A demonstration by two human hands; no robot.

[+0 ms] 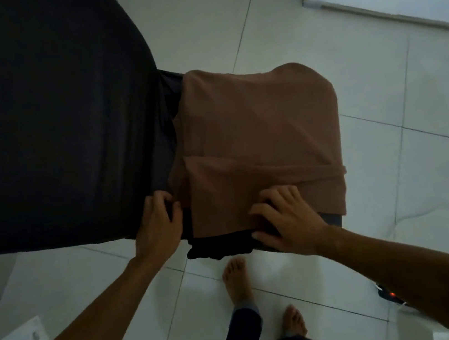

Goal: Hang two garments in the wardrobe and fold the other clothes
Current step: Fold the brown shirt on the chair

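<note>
At near edge, right hand [286, 219]: fingers curled on brown garment [256, 136], thumb under the dark clothes [220, 246] beneath.
Left hand [159, 226]: fingers curled into dark fabric at stack's left edge.
Stack: folded, beside dark-sheeted bed [44, 124].
Floor [393, 173]: white tile, bare feet [235, 281] below stack.

The brown garment [259, 141] hides what it lies on (only a dark corner shows).
</note>
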